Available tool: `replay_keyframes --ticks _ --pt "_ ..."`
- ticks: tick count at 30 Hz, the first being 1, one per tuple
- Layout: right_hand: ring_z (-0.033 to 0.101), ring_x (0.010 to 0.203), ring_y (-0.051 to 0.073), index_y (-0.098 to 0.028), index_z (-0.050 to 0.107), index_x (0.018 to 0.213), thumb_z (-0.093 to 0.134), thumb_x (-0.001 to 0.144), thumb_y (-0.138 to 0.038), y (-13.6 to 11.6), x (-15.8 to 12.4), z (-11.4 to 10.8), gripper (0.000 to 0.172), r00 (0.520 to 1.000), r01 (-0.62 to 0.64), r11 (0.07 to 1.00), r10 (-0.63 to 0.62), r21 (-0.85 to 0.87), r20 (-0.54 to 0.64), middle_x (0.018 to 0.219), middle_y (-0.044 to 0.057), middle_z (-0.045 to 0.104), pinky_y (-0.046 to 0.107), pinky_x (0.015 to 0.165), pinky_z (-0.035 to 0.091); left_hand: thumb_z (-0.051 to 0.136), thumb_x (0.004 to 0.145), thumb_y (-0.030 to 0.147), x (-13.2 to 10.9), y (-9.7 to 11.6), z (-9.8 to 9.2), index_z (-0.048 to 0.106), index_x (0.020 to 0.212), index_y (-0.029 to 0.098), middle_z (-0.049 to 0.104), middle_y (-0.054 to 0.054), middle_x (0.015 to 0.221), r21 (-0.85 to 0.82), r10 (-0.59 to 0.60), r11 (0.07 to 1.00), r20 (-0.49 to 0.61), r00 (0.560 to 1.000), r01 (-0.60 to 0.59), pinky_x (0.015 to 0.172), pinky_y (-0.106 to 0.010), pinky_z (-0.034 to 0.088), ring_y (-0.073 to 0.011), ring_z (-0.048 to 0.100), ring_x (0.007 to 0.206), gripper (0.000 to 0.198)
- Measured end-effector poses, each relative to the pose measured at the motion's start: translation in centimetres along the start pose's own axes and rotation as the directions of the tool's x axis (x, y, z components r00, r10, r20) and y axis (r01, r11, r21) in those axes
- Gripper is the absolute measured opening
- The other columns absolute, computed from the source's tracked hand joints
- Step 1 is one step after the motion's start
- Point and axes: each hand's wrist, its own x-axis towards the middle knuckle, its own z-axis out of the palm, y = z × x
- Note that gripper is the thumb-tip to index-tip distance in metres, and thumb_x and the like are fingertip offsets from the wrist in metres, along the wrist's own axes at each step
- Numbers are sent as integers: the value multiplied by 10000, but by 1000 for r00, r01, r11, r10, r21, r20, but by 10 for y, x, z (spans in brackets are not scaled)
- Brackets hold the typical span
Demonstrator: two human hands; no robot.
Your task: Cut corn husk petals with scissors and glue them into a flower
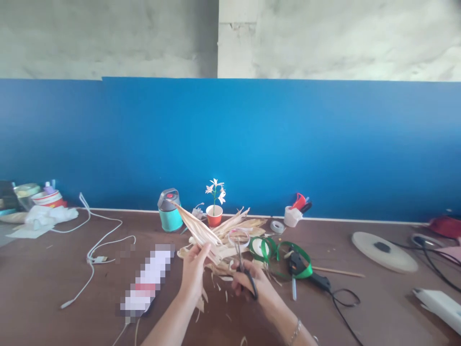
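A pale dried corn husk (199, 228) is pinched in my left hand (195, 266), its pointed end reaching up and to the left. My right hand (249, 278) grips scissors (246, 274) with black handles, their blades pointing away from me, a little right of the husk. Behind both hands lies a heap of more dried husks (248, 226). A roll of green ribbon (260, 247) sits just right of the scissors. Small husk scraps (226, 295) are scattered on the table below.
A red-rimmed paper cup (214, 219) holds white flowers (215, 190), with a teal bottle (170, 216) to its left. On the right are a black glue gun (306, 269), a tape roll (277, 227), a pen cup (292, 217) and a round lid (384, 252). White cables (95, 240) lie left.
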Motion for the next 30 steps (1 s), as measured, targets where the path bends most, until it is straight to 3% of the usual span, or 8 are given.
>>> replay_keyframes --ticks 4,8,20,30 --pt "544 467 103 -150 607 838 715 611 -498 -4 -7 4 429 989 -47 993 62 -109 138 581 6 637 164 381 235 737 644 369 4 2 -4 668 704 143 681 -15 614 -16 -1 1000 1 1000 1 541 -225 442 -142 612 554 244" --pt "495 432 86 -140 628 817 741 580 -510 -5 -10 5 453 981 -41 991 64 -127 181 546 -11 606 173 387 255 748 628 360 1 2 -1 675 735 143 681 -16 613 -14 -27 1000 8 1000 27 573 -245 457 -156 623 572 253" --pt "485 460 93 -138 623 792 757 557 -507 -1 -8 9 457 986 -33 996 47 -87 161 518 -31 563 212 460 368 741 655 347 -7 0 5 660 723 128 683 -24 646 -46 -50 998 39 998 52 549 -216 455 -124 591 562 243" --pt "444 439 76 -134 609 793 734 583 -530 0 -5 7 465 988 -36 987 59 -159 142 499 -53 513 198 418 321 746 646 351 -6 -2 5 653 699 123 682 -32 640 -61 -53 997 27 998 55 559 -222 464 -124 591 560 252"
